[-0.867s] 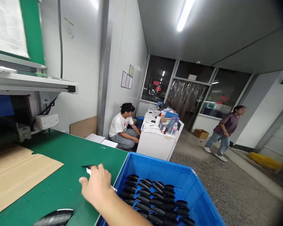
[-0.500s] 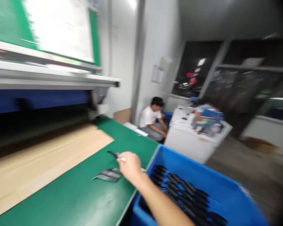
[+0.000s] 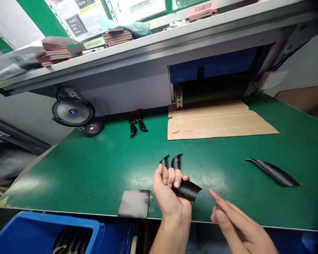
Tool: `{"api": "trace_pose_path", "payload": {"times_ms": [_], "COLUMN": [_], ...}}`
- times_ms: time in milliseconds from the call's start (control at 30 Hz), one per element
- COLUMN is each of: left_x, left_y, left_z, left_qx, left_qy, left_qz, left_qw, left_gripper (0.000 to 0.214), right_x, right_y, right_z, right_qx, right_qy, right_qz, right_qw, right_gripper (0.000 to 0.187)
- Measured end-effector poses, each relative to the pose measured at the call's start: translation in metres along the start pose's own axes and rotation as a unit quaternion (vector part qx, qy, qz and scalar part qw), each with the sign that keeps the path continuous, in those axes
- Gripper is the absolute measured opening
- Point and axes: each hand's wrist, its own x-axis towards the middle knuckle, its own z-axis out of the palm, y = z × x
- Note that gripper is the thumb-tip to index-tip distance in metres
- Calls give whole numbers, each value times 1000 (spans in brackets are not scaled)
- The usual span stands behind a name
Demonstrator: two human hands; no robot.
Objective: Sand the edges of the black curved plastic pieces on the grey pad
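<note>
Now the left hand (image 3: pixel 172 199) grips curved black parts (image 3: pixel 187 189) over the green bench (image 3: pixel 95 169), no longer reaching beside the blue bin; the right hand (image 3: pixel 238 222), fingers extended and empty, is just right of them. Beyond the parts lies cardboard (image 3: pixel 217 120).

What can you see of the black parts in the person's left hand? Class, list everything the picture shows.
The black parts are thin, curved, blade-like strips, dark and slightly glossy, plastic by the look. The left hand grips them in a closed fist above the green table. Two pointed tips stick up past the fingers; a broader, squarer end juts out to the right below the fist. Faint markings show near the tips, too small to read. The right hand is close but apart from them.
</note>
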Motion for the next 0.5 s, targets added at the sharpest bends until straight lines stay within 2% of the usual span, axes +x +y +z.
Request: {"api": "trace_pose_path", "payload": {"times_ms": [100,200,267,400,500], "left_x": [-3,-4,-5,-7,-10], "left_y": [2,3,4,6,6], "left_z": [-2,0,0,-1,-3], "left_qx": [-9,-9,-5,3,7], "left_qy": [9,13,13,4,-5], "left_qz": [-7,0,10,20,31], "left_qw": [1000,1000,1000,1000,999], "left_gripper": [43,43,43,43,43], "right_x": [13,20,21,20,23], "right_y": [1,-4,-6,-5,-3], "right_z": [-2,1,4,9,11], "right_qx": [38,59,102,216,238], "right_qy": [-98,-111,-115,-169,-205], "right_qz": [-9,12,52,144,164], "right_qw": [994,992,987,951,935], "right_gripper": [38,36,37,45,40]}}
